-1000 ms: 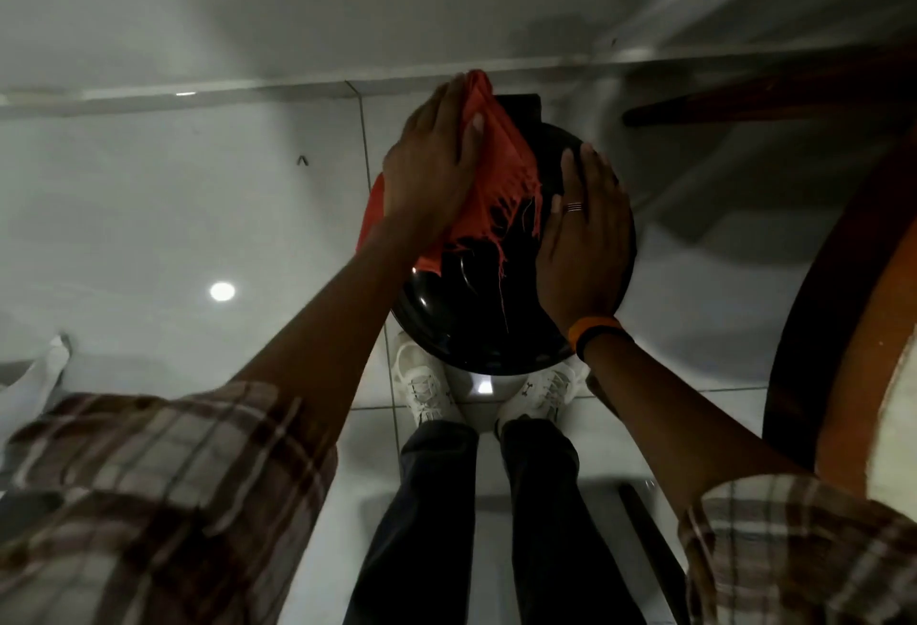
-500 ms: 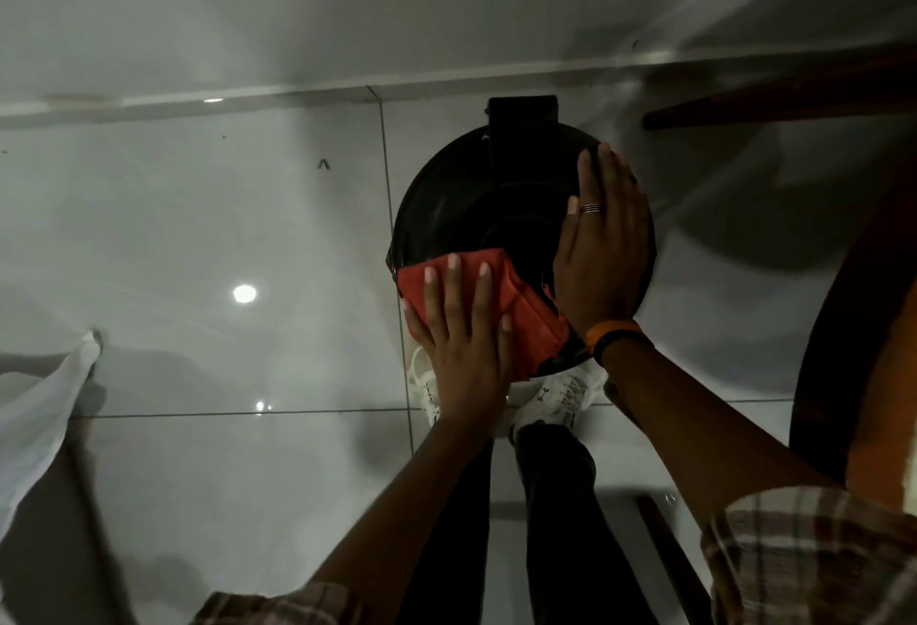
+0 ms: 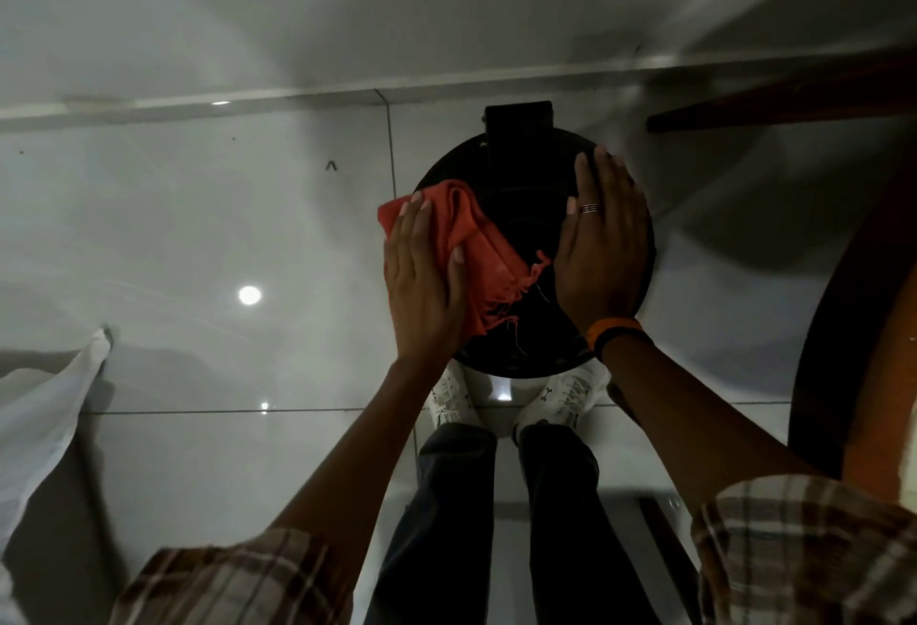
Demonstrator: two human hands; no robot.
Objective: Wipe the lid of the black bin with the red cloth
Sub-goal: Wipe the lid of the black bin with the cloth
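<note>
The black bin's round lid (image 3: 526,207) stands on the floor just beyond my white shoes, its hinge block at the far edge. A red cloth (image 3: 481,247) with a frayed fringe lies over the lid's left side. My left hand (image 3: 424,287) presses flat on the cloth at the lid's left rim, fingers pointing away from me. My right hand (image 3: 600,247) rests flat on the lid's right side, fingers together, with a ring and an orange wristband. It holds nothing.
Glossy white floor tiles (image 3: 223,252) surround the bin, with the wall skirting (image 3: 297,95) behind it. A dark wooden round table edge (image 3: 838,326) curves along the right. A white fabric (image 3: 44,406) hangs at the left.
My left hand with the cloth swept from the lid's far top down to its near edge, then up along the left rim. My right hand stayed on the lid's right side.
</note>
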